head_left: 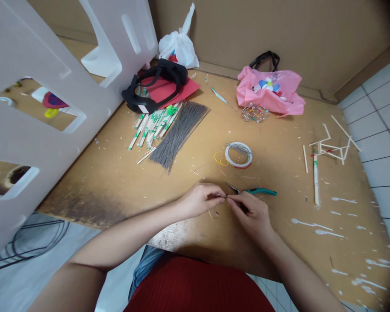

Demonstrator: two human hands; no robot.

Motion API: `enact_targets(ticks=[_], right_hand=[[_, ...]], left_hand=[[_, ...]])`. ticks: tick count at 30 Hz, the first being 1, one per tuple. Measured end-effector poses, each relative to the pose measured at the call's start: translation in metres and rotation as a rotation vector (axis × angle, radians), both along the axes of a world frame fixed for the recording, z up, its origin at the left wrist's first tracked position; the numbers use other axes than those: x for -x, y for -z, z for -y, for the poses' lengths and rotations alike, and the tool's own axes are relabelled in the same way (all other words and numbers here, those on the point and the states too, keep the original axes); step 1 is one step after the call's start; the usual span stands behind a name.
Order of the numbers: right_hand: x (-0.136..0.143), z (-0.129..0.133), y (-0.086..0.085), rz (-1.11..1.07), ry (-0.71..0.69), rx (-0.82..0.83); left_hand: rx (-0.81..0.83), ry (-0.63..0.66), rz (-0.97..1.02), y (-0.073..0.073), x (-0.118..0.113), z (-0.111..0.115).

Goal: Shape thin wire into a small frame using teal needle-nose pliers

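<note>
My left hand (pixel 205 198) and my right hand (pixel 251 212) meet fingertip to fingertip above the front part of the table. Both are closed in a pinch. Whatever sits between the fingertips is tiny and thin, too small to name. Pliers with teal handles (pixel 262 191) lie on the table just beyond my right hand, which hides part of them. Farther out is a white ring-shaped roll (pixel 227 157) with short grey wires across it. Yellow loops of string or wire (pixel 219 159) lie beside the roll. A spread bundle of straight grey wires (pixel 182 134) rests to the left.
Wrapped chopsticks (pixel 146 135), a red sheet (pixel 192 89) and a black head strap (pixel 139 105) lie at the back left. A white bag (pixel 182 50) and pink bag (pixel 247 86) stand behind. A stick frame (pixel 336 154) and white glue blobs (pixel 328 234) are right.
</note>
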State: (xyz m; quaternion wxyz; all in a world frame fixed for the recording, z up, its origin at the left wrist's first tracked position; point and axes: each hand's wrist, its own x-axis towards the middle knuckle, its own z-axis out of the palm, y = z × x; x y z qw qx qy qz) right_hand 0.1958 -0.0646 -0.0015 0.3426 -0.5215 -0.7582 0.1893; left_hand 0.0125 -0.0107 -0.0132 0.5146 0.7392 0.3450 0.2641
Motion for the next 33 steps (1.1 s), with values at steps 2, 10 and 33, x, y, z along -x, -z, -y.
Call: enact_targets(ticks=[2,10,33], right_hand=[[0.0006,0.0008,-0.0006,0.050,0.009,-0.027],[-0.0005,0.0016,-0.0006,0.044,0.086,0.000],[-0.0077,0.0023,-0.0053,0.184,-0.056,0.063]], left_hand=[[-0.015,0.000,-0.015,-0.0006,0.0001,0.0003],[-0.038,-0.032,-0.025,-0.0043,0.0006,-0.0006],[-0.075,0.098,-0.096,-0.0023,0.0049,-0.0052]])
